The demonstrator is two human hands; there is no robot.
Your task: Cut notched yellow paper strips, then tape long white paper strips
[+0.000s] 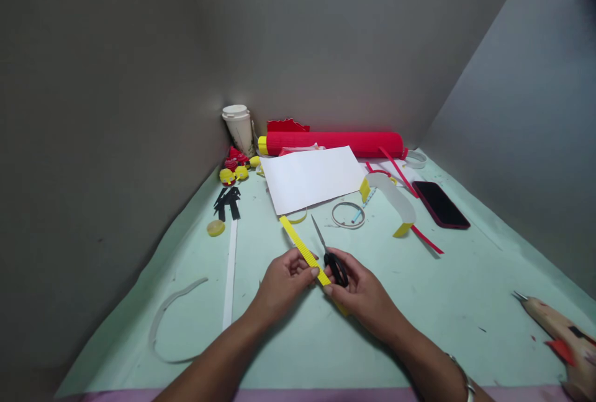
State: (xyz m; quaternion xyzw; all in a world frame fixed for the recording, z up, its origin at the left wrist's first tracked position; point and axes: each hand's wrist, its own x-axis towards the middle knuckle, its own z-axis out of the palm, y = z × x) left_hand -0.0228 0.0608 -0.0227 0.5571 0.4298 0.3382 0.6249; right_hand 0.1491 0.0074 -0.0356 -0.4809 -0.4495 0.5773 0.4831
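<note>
The left hand (289, 274) is closed in a pinch, thumb over bent fingers, on a yellow corrugated strip (303, 248), narrow and straight-edged with fine crosswise ridges. The strip slants over the table between the two hands, its far end near a white sheet. The right hand (361, 293) is curled around the scissors (336, 269), its thumb at the strip's near end; the black handles lie among its fingers, and the slim metal blades point away.

Beyond the hands lie a flat ring of tape (348, 225) and a curved band (393, 196), pale with yellow ends. The smooth white sheet (311, 181) rests in front of a thick red corrugated roll (330, 143).

To the left are a long flat white strip (230, 274), a loosely curled greyish strip (161, 309), a round yellow disc (215, 228) and a heap of black strips (229, 204); a lidded cup (239, 132) stands behind. To the right, a glossy dark phone (440, 204) lies flat, and a beige glue gun (552, 321) with a red trigger sits on the mint-green table cover (442, 327).
</note>
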